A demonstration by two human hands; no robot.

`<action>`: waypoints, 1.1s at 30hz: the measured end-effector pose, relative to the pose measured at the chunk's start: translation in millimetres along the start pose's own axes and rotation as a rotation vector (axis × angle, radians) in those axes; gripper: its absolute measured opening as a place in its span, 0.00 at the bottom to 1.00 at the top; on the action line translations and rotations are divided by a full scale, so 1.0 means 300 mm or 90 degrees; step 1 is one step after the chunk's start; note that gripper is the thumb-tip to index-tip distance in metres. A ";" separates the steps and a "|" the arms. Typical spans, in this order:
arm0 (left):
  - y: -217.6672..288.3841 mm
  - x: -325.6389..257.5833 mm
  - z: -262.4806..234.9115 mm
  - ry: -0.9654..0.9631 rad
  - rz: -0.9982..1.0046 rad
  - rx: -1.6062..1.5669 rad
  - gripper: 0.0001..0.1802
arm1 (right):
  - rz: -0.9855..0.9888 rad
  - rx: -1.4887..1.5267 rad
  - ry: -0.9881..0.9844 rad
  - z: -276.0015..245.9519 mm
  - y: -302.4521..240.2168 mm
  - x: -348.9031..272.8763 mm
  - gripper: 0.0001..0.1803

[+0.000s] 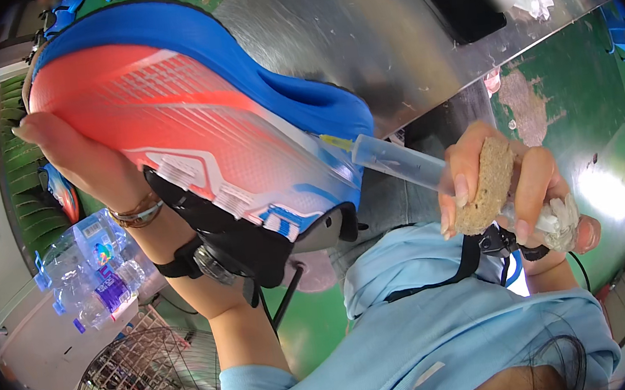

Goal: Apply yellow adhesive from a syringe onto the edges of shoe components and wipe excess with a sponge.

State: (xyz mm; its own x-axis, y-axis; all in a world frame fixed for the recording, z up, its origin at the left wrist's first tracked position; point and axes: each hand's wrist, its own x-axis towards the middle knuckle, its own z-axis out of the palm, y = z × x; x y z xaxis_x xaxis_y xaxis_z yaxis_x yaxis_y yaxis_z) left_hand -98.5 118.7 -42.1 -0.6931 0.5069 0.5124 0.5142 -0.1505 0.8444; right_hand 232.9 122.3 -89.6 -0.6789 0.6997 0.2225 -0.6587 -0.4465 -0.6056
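Holding shoe (164,112) near the desk (292,20), my left grip (81,156) curled round one end; right grip (537,189) clasping syringe (401,162) and block (485,183), tip (337,143) by the sole (219,48). Likely step: seam work; next calls for steady aim.

Smooth plastic syringe (401,160), rough matt block (485,184), matt shoe sole (170,26), shiny metal tabletop (309,26)

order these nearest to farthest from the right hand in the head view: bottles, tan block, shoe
1. Tan block: in the right hand, between its fingers.
2. Shoe: to that hand's left.
3. Bottles: farthest, near the view's left side.
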 end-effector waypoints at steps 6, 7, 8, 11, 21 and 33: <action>-0.006 0.021 0.015 -0.011 -0.013 -0.020 0.29 | 0.015 -0.036 0.032 -0.004 -0.012 -0.035 0.30; -0.006 0.024 0.017 -0.013 -0.018 -0.024 0.29 | 0.020 -0.036 0.032 -0.002 -0.013 -0.041 0.30; -0.007 0.027 0.020 -0.015 -0.023 -0.029 0.29 | 0.025 -0.058 0.048 0.000 -0.015 -0.047 0.30; -0.011 0.028 0.026 -0.027 -0.043 -0.043 0.28 | 0.041 -0.094 0.079 0.005 -0.019 -0.061 0.30; -0.077 -0.017 0.013 -0.078 -0.316 -0.109 0.25 | 0.030 -0.188 0.107 0.015 -0.009 -0.042 0.33; -0.177 -0.148 -0.278 -0.060 -0.457 -0.008 0.15 | 0.136 -0.292 0.038 0.002 -0.007 0.052 0.30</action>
State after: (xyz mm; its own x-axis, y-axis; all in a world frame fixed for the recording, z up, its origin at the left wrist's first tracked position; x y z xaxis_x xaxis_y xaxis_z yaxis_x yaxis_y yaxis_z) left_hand -137.2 33.3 -96.7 -0.8114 0.5548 -0.1841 -0.0574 0.2379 0.9696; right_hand 223.5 133.9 -84.4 -0.7539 0.6566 0.0210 -0.2876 -0.3012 -0.9092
